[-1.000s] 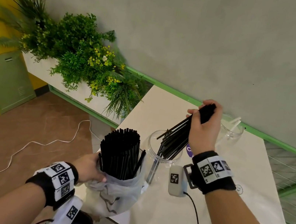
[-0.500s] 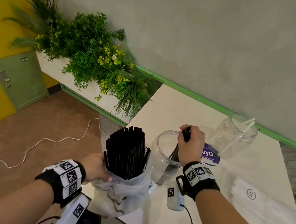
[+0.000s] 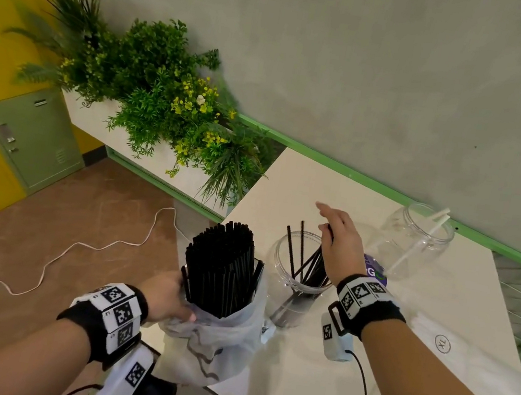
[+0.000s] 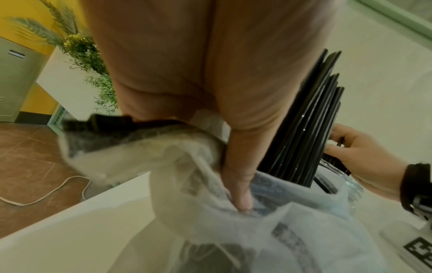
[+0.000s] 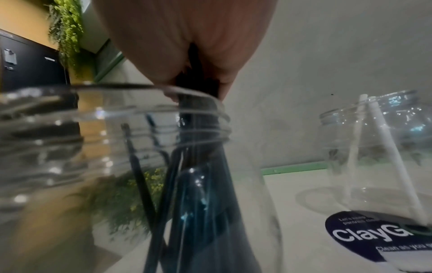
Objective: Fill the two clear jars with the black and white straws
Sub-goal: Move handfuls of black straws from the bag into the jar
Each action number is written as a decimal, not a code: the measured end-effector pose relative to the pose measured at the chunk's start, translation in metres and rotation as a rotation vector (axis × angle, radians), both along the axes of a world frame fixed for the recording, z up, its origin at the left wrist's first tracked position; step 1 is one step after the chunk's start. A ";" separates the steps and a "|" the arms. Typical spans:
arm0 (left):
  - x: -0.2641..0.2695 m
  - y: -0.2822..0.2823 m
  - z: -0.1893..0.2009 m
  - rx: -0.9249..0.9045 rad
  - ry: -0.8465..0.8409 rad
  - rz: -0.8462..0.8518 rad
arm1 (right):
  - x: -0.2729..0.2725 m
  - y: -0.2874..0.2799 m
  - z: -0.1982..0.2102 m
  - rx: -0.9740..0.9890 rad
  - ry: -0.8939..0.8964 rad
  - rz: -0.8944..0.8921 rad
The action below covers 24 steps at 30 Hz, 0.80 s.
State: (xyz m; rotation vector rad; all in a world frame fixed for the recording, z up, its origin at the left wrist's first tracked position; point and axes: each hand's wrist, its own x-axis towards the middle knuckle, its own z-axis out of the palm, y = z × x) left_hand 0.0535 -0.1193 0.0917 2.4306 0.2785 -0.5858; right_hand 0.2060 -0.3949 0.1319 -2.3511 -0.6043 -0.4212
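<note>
A thick bundle of black straws stands upright in a clear plastic bag at the table's near left corner. My left hand grips the bag's crumpled rim. Just to the right stands the near clear jar with several black straws leaning inside. My right hand hovers over its mouth with fingers spread; the straw tops touch the palm. The far clear jar holds two white straws.
A purple round sticker lies on the white table between the jars. A planter of green foliage borders the table's left end. The grey wall runs close behind. A white cable snakes across the floor.
My right hand lowered its handful of black straws into the near jar, then spread its fingers and let them go; the straws now fan out inside. The left hand kept holding the bag.
</note>
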 end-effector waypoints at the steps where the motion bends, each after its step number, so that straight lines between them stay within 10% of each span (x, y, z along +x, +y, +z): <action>1: 0.000 0.000 0.000 -0.002 -0.004 0.000 | 0.002 0.000 -0.002 0.000 0.012 0.011; 14: -0.001 -0.001 0.002 0.018 -0.006 -0.014 | 0.007 0.001 0.003 0.079 0.134 -0.044; 24: 0.000 0.000 0.000 0.043 0.014 -0.026 | -0.006 0.005 0.009 -0.282 -0.094 0.051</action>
